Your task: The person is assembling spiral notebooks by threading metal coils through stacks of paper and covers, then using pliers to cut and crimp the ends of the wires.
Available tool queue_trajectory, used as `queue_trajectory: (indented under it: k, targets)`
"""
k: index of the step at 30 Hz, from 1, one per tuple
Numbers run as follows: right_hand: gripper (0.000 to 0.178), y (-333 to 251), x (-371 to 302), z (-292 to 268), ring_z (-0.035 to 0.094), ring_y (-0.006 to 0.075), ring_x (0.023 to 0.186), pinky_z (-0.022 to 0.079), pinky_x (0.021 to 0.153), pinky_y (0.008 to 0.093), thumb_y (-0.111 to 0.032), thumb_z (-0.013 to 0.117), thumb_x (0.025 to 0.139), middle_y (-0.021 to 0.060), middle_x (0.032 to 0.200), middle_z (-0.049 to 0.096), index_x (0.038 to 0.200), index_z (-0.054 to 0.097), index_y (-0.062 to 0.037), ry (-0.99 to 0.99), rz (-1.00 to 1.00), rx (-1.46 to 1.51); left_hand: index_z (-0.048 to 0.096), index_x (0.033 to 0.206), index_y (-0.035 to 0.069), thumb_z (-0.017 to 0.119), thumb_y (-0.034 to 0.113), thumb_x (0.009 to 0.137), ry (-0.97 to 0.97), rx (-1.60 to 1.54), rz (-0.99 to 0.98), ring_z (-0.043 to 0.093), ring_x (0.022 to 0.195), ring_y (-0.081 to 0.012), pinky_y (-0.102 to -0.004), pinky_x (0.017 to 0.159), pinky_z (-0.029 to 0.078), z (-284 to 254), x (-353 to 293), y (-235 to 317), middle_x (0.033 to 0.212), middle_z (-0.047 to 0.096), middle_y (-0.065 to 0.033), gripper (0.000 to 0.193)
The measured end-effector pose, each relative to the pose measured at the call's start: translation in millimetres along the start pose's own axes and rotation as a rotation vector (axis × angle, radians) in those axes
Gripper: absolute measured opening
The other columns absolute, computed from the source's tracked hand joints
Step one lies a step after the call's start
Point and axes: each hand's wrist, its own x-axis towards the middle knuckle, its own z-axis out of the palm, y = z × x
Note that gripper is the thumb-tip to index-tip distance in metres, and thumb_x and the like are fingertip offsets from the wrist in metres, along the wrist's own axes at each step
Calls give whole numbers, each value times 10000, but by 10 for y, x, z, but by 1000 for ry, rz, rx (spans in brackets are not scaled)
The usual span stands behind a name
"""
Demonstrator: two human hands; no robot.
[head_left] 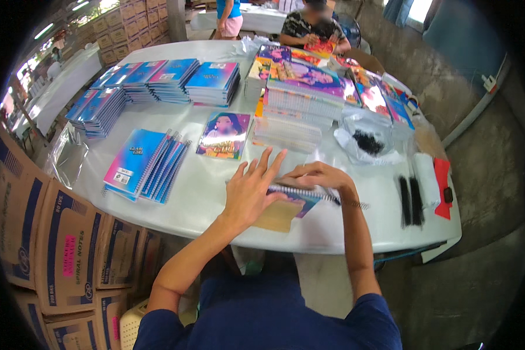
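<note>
Just in front of me a notebook (306,205) stands tilted, its spine up, with a tan back board (272,217) showing below. A black wire coil (356,204) runs along the spine and sticks out past its right end. My left hand (248,189) grips the notebook's left part, thumb on the near side, other fingers spread. Over the spine, my right hand (318,175) has its fingers bent and closed; what lies under them is partly hidden. Beyond lies a notebook cover with a printed figure (223,135).
Blue-pink spiral notebooks (137,157) lie at left, with more stacks (213,81) behind. Colourful unbound stacks (303,87) stand at the back. Black coils fill a plastic bag (364,143); others (411,201) lie right. Cartons (70,251) rise at lower left. Another person (312,32) sits opposite.
</note>
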Motion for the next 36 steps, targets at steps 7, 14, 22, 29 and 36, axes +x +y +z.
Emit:
queue_trajectory:
  k: [7,14,22,29,36]
  targets:
    - [636,-149,95,1,584,251,1089,458,926,359,-500,652,840,164,1161,644,1169,639,43,-69,126,-51,236,1503,213,746,475,693,-58,56,-5,481,1267,-279,-478,1048,373,-59,-7,-32,1488,376,-103,992]
    - [626,-201,217,144,591,228,1055,438,935,338,-475,623,859,154,1166,646,1206,618,45,-78,110,-161,233,1506,209,762,469,674,-45,129,-8,463,1281,-318,-548,1084,270,-91,-60,-137,1451,429,-103,1019]
    - [676,-316,231,76,606,268,1055,451,940,354,-524,603,843,181,1165,634,1154,640,75,-70,8,9,250,1500,239,783,437,672,0,36,-77,413,1301,-398,-532,985,406,-104,-65,-255,1506,331,-105,1005]
    - [526,-156,352,28,579,206,1082,420,955,331,-459,602,892,127,1126,669,1198,652,-34,-67,-15,-106,262,1493,205,878,221,569,142,-384,-176,381,1339,-388,-404,961,492,-111,-78,-301,1553,226,-143,1111]
    - [538,-225,489,45,584,210,1068,430,945,318,-444,651,866,111,1146,671,1173,656,-3,-74,8,0,228,1511,158,858,66,618,155,-918,-535,390,1354,-286,-373,994,468,99,-276,-533,1523,309,-157,1097]
